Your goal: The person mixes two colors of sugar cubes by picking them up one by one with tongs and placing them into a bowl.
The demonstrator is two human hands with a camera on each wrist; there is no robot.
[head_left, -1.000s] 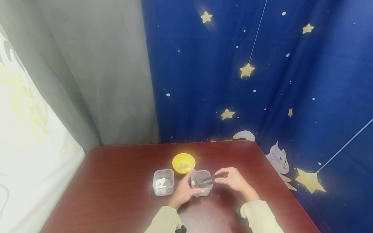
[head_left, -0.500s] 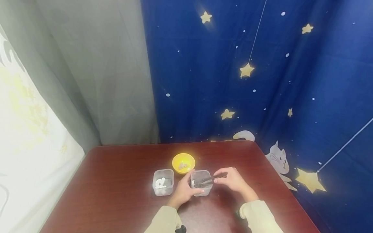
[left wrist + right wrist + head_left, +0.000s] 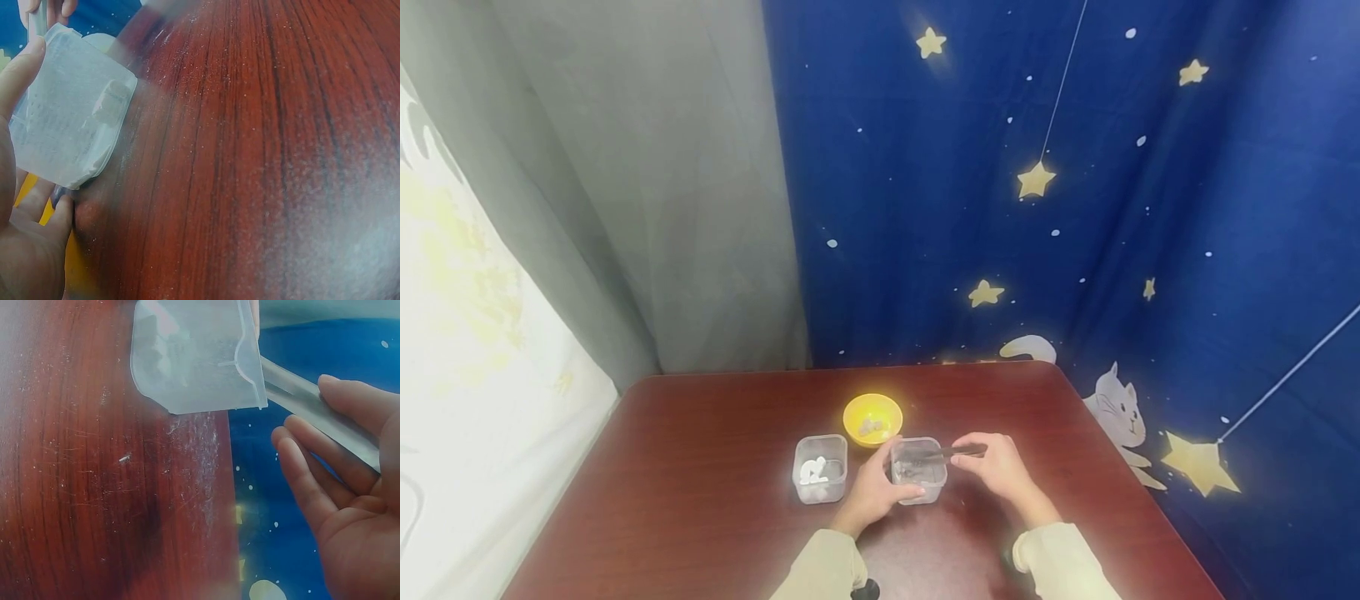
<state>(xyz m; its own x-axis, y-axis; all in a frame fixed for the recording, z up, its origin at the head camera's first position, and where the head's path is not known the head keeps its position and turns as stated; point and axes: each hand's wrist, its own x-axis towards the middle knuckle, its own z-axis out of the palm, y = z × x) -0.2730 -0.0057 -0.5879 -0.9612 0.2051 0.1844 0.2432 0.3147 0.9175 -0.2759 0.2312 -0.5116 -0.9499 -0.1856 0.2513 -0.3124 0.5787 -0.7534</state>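
Cream sleeves [image 3: 1063, 562] lead to both hands. The left hand [image 3: 871, 490] grips a translucent square plastic container [image 3: 932, 494], a pale rounded block [image 3: 112, 102] showing through its wall; the right hand [image 3: 1000, 467] pinches smooth metal tongs [image 3: 300, 394] reaching inside it. A matching translucent container [image 3: 802, 492] with glossy white pieces [image 3: 812, 472] stands left, on the streaky red-brown wood-grained table [image 3: 700, 483]. Just beyond sits a round yellow bowl [image 3: 891, 412] with small pale lumps [image 3: 870, 427]. Compared with half a second ago, the tongs look flatter and their perforated ends are blurred; the gripped container is unmoved.
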